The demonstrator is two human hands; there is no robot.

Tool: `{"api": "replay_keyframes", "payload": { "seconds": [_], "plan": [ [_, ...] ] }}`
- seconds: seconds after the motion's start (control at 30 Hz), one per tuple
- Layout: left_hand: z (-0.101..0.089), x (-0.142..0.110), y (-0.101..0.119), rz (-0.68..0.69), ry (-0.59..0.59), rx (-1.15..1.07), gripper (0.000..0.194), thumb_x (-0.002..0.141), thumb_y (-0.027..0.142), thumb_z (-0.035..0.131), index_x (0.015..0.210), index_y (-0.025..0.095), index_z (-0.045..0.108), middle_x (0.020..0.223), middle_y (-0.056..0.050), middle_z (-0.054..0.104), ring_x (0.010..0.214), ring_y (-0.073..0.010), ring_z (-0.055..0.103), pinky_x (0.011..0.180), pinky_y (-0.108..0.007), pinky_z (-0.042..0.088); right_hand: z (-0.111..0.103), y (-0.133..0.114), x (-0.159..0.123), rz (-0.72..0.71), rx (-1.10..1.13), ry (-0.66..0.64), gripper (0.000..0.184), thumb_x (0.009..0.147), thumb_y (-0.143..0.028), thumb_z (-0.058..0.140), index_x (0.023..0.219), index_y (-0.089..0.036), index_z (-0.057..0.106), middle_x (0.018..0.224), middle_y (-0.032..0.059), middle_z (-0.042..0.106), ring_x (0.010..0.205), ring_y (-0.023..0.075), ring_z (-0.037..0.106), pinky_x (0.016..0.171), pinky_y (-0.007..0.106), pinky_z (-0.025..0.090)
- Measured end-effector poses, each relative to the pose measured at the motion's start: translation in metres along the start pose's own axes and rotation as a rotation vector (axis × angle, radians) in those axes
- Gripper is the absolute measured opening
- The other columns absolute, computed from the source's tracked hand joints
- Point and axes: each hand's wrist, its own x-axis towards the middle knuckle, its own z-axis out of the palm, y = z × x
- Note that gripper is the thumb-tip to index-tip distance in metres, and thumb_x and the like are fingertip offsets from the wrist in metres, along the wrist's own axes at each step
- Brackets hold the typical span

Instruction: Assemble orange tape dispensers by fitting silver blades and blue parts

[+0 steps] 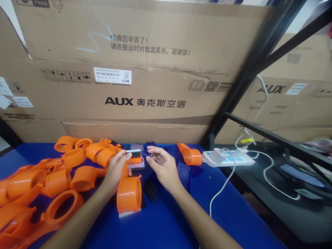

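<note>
My left hand [116,169] is closed on an orange plastic part with a wide ring [129,194] at its lower end. A black strip with a pale edge [133,153] lies across the part's upper end, by my thumb. My right hand [163,166] is just to the right, its thumb and fingers curled close together. Something small and dark blue shows at those fingertips, too blurred to name. A phone [137,147] lies behind the orange part, partly covered. Below my right hand are several black strips [150,190].
Many orange ringed parts [83,178] are heaped on the left of the blue table [220,204]. Another orange part [192,156] lies right of my hands, beside a white power strip [228,158] with cables. A large cardboard box [145,117] and black frame [238,72] stand behind.
</note>
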Motion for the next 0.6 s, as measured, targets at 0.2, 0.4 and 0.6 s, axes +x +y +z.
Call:
{"api": "replay_keyframes", "payload": {
  "seconds": [0.2,0.4,0.6],
  "plan": [
    [0.0007,-0.0021,-0.0022,0.011,0.013,0.022,0.037,0.081,0.053,0.074,0.093,0.022,0.057,0.047,0.004,0.058,0.040,-0.0142,0.052,0.047,-0.023,0.042,0.0050,0.0023,-0.0022,-0.019,0.027,-0.018,0.043,0.084,-0.032,0.077,0.124,-0.026,0.060,0.110,0.0070,0.069,0.091,0.0194,0.067,0.081,0.033,0.060],
    [0.0011,0.0022,-0.0081,0.025,-0.007,0.053,0.042,0.082,0.060,0.073,0.095,0.022,0.060,0.050,0.004,0.059,0.039,-0.0128,0.050,0.044,-0.022,0.039,0.0031,0.0020,-0.0044,-0.011,-0.090,0.024,0.033,0.086,-0.035,0.075,0.117,-0.024,0.069,0.094,0.0034,0.064,0.080,0.0172,0.062,0.069,0.029,0.057],
    [0.0036,-0.0017,-0.0060,0.054,-0.104,0.110,0.044,0.079,0.054,0.080,0.102,0.020,0.064,0.066,0.000,0.068,0.042,-0.0110,0.054,0.043,-0.021,0.039,0.0039,-0.0054,-0.0092,-0.075,-0.206,0.069,0.033,0.089,-0.034,0.074,0.120,-0.025,0.066,0.092,0.0037,0.065,0.077,0.0176,0.064,0.068,0.030,0.058]
  ]
}}
